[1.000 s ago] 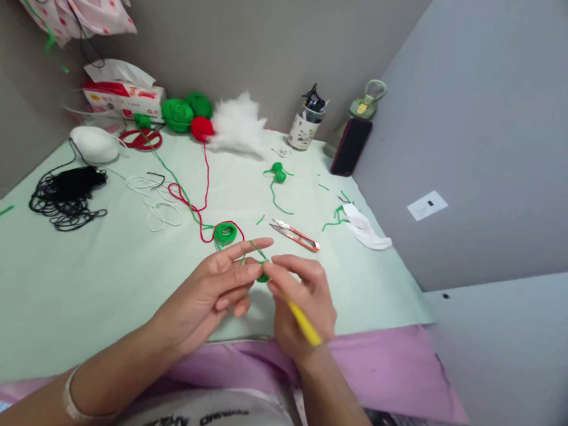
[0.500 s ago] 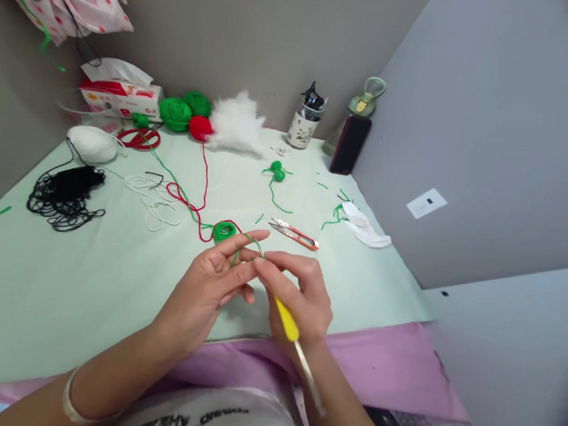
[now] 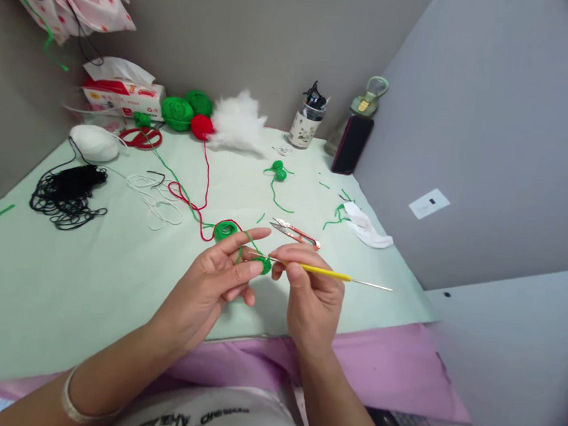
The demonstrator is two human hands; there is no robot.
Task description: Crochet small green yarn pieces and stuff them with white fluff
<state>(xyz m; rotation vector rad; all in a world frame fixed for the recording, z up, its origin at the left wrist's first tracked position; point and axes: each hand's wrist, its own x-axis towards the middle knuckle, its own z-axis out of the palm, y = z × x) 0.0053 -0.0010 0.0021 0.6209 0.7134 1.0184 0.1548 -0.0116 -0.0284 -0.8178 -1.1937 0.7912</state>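
The left hand pinched a small green crochet piece at its thumb tip, the index finger outstretched with a green strand running over it. The right hand gripped a yellow-handled hook between thumb and fingers — its slim metal front end met the piece beside the left thumb. Just beyond the left index finger sat a green yarn coil; orange-handled snips lay just beyond the right fingers. Farther ahead of the fingertips rested two small green balls — and, beyond them to the left, white stuffing.
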